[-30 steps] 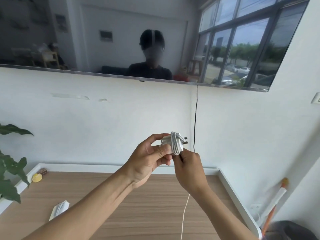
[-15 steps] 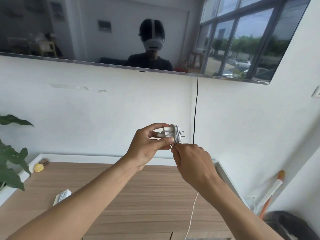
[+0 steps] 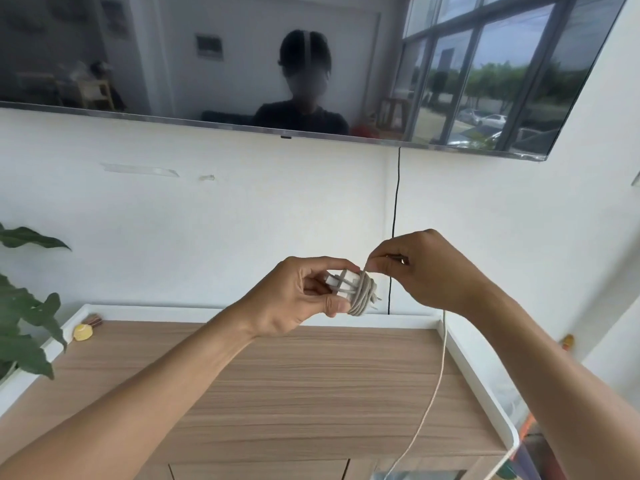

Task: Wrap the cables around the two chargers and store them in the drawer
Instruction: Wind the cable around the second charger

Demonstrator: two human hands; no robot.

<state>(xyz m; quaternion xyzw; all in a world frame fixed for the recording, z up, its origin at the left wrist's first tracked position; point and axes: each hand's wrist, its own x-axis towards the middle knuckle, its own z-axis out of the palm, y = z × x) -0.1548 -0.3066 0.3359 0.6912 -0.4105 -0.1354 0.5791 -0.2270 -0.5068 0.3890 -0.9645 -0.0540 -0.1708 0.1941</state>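
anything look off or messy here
Wraps on the charger are uneven: a few cross its body diagonally, the rest bunch at the prong end. A long cable tail hangs loose below the right hand.

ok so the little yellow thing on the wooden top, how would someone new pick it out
Start at the wooden cabinet top with the raised white rim, under the wall screen. Follow it to the far left corner, beside the plant leaves, where a small yellow object lies by the rim. It is round and pale yellow, unlike the slim reddish-brown item next to it.
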